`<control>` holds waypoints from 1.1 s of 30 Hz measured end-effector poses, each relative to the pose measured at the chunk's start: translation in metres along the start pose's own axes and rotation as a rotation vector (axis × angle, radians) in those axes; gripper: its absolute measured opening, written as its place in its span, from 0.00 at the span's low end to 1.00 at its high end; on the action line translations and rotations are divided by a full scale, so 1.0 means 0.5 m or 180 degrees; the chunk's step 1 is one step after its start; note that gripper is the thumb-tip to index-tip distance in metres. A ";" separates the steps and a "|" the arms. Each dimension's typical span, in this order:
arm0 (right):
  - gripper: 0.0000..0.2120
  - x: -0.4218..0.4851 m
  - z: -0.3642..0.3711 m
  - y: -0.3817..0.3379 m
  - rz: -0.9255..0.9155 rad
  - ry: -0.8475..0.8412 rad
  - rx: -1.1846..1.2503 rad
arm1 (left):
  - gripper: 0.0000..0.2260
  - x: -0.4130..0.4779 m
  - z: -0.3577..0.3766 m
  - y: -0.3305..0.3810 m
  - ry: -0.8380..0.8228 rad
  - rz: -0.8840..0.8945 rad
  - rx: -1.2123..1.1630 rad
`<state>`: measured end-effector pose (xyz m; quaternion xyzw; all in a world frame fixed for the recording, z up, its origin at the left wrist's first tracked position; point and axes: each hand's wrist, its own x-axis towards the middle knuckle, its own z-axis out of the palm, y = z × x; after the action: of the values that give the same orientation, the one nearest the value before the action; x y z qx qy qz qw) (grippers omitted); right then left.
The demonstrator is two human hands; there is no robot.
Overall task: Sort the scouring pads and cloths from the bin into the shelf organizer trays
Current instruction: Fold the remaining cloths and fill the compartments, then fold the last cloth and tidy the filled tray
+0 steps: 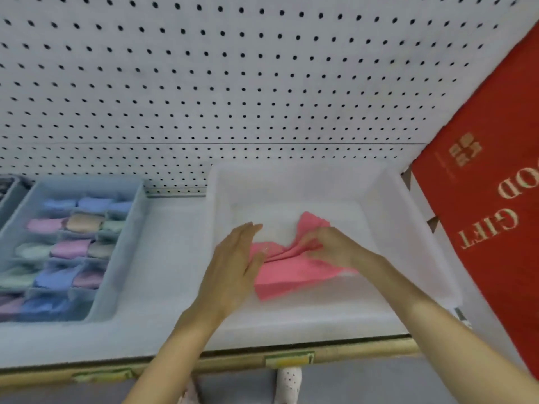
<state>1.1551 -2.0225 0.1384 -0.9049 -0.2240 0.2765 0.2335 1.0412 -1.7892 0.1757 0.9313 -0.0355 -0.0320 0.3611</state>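
A white bin (388,205) sits on the shelf (163,272) against the pegboard (233,83), and the only thing in it is a pink cloth (291,275), lying rumpled on the bin floor a little toward six o'clock of its centre. Both hands are down in the bin.

The left hand (233,263) is spread flat with the fingers straight and together. It stands on edge at nine o'clock of the cloth, with the thumb side touching the cloth's border. The right hand (332,246) is at about two o'clock of the cloth, its fingers curled into the fabric and bunching a few folds between them. One corner of the cloth sticks up toward twelve o'clock past that hand.

At nine o'clock of the bin, with a strip of shelf between them, is a pale blue organizer tray (128,243). Its compartments are filled with rolled cloths (70,247) in blue, pink, green and peach. The picture is too blurred to count them. At three o'clock of the bin a red box (490,199) with gold lettering leans at a slant. Yellow label holders (288,360) run along the shelf's front edge.
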 end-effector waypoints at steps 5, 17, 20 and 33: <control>0.09 0.090 -0.020 -0.010 -0.0282 -0.0341 -0.1486 | 0.18 -0.010 -0.005 0.008 0.0406 -0.0243 -0.0367; 0.18 -0.074 -0.158 -0.057 -0.0813 -0.0207 0.1692 | 0.37 0.110 0.053 0.059 -0.0566 -0.1803 -0.2007; 0.21 -0.111 -0.182 -0.063 -0.0884 0.0170 0.2156 | 0.29 0.109 0.073 0.066 -0.1094 -0.1768 -0.2785; 0.37 -0.170 -0.249 -0.134 -0.0613 0.0042 0.3038 | 0.10 0.130 -0.206 0.316 -0.1120 0.0387 -0.1328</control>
<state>1.1487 -2.0522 0.3006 -0.6736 -0.1534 0.3197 0.6484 1.1081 -1.8422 0.3559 0.8132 -0.1460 -0.1781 0.5345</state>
